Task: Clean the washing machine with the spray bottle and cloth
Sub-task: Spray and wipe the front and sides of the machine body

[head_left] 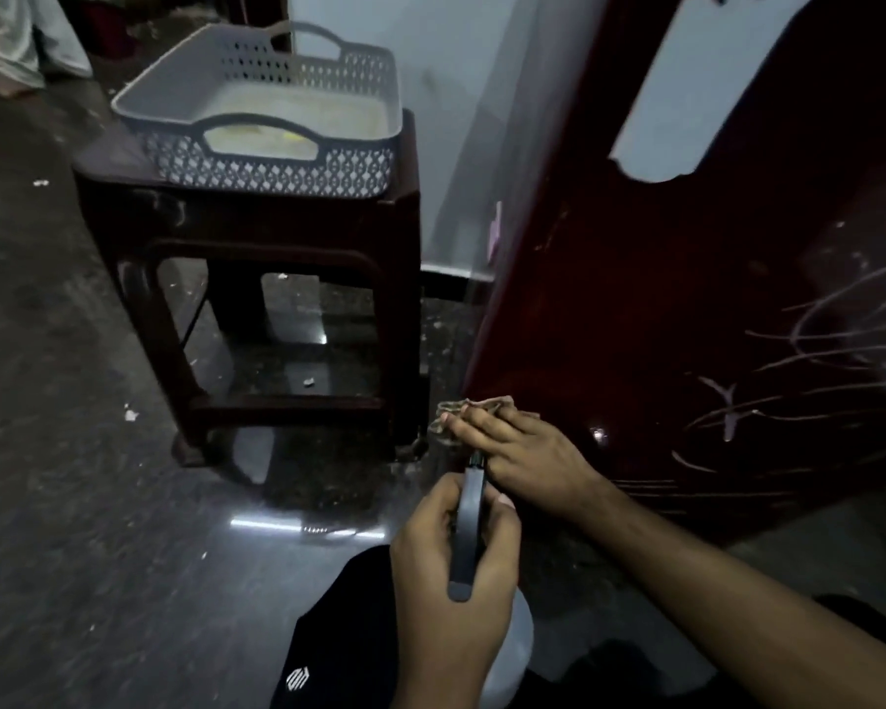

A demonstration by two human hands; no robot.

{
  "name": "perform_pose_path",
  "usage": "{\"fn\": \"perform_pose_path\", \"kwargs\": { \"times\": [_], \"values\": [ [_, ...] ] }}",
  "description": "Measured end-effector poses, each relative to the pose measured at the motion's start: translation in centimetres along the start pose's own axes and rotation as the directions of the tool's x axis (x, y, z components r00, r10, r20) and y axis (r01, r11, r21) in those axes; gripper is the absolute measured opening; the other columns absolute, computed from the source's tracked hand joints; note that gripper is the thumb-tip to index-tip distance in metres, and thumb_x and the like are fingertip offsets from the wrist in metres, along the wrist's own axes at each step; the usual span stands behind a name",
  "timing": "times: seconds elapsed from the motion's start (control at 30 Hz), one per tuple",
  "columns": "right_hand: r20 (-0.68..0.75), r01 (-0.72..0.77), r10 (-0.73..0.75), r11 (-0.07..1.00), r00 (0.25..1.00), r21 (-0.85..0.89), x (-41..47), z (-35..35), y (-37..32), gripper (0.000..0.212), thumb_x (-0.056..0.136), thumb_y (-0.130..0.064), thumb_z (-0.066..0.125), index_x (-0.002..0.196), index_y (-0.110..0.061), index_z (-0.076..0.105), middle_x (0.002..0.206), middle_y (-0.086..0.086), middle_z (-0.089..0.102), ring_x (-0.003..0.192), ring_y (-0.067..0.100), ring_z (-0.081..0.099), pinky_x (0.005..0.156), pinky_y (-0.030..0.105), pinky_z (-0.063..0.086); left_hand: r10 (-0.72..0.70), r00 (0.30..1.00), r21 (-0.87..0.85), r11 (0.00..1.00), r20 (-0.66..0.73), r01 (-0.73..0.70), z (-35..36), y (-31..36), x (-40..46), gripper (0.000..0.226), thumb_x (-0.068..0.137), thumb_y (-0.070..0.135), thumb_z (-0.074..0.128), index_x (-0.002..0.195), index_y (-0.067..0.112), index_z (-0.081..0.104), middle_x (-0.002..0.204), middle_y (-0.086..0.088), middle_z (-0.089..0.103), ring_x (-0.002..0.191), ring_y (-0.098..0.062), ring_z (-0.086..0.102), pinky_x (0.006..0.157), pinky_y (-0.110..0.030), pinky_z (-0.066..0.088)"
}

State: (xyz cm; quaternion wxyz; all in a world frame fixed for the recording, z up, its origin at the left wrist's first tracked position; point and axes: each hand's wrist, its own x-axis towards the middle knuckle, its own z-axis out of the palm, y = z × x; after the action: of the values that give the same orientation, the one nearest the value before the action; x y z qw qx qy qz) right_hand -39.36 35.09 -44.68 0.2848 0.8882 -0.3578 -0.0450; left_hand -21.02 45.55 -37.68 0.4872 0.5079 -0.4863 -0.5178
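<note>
My left hand (451, 570) grips the spray bottle (467, 529) by its dark head. The bottle's pale body (510, 652) shows below my wrist. Its nozzle points at the lower corner of the dark red washing machine (686, 309). My right hand (523, 452) lies with straight fingers on a crumpled cloth (448, 409) and presses it against the machine's bottom edge near the floor. Scribbled light lines mark the machine's side panel.
A dark brown plastic stool (257, 299) stands left of the machine and carries a grey perforated basket (277, 166). The floor (73, 504) is dark and glossy with small scraps on it. A person's legs (26, 38) stand at the far left. My dark-clothed knee (344, 631) is below.
</note>
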Motion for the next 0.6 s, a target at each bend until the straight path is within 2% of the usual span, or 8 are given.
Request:
{"fn": "perform_pose_path", "kwargs": {
  "times": [0.1,0.23,0.4,0.53,0.6],
  "values": [
    [-0.021,-0.052,0.052,0.999,0.998,-0.017,-2.8,-1.8,2.1,0.039,0.092,-0.023,0.072,0.130,-0.018,0.069,0.162,0.004,0.041,0.145,0.025,0.044,0.118,0.043,0.027,0.044,0.997,-0.001,0.999,0.059,-0.044,1.1,1.6,0.3,0.024,0.096,0.014,0.071,0.075,0.022,0.063,0.058,-0.010,0.055,0.053,-0.035,0.053,0.051,-0.037,0.045],
    [-0.226,-0.220,0.197,0.972,0.954,-0.080,-5.5,-6.7,5.9,0.033,0.109,-0.024,0.049,0.139,-0.025,0.062,0.165,0.001,0.035,0.149,0.026,0.039,0.118,0.046,0.032,0.046,0.991,-0.015,0.999,0.123,-0.044,3.5,3.5,1.3,0.027,0.097,0.016,0.071,0.071,0.019,0.065,0.052,-0.005,0.057,0.046,-0.020,0.058,0.049,-0.036,0.048],
    [-0.471,-0.387,0.314,0.920,0.824,-0.063,-6.4,-14.3,11.7,0.026,0.107,-0.025,0.059,0.129,-0.023,0.072,0.155,0.004,0.049,0.140,0.037,0.049,0.109,0.052,0.045,0.148,0.964,-0.029,0.989,0.222,-0.145,7.2,8.2,1.9,0.019,0.097,0.018,0.071,0.079,0.020,0.070,0.063,-0.013,0.067,0.048,-0.023,0.069,0.050,-0.026,0.050],
    [-0.609,-0.535,0.378,0.840,0.697,-0.092,-7.5,-19.0,15.9,0.024,0.107,-0.025,0.059,0.124,-0.021,0.075,0.151,0.007,0.052,0.137,0.039,0.051,0.108,0.048,0.047,0.207,0.938,-0.047,0.978,0.278,-0.202,10.3,13.2,1.9,0.011,0.098,0.017,0.070,0.087,0.016,0.071,0.081,-0.014,0.072,0.054,-0.022,0.075,0.052,-0.034,0.056],
    [-0.658,-0.589,0.410,0.806,0.631,-0.063,-7.8,-20.5,17.3,0.024,0.106,-0.025,0.061,0.126,-0.022,0.074,0.150,0.007,0.053,0.136,0.039,0.052,0.106,0.050,0.048,0.241,0.923,-0.067,0.971,0.300,-0.231,11.7,15.3,1.7,0.011,0.099,0.018,0.069,0.088,0.017,0.071,0.079,-0.012,0.073,0.057,-0.021,0.076,0.052,-0.039,0.059]
  ]
}}
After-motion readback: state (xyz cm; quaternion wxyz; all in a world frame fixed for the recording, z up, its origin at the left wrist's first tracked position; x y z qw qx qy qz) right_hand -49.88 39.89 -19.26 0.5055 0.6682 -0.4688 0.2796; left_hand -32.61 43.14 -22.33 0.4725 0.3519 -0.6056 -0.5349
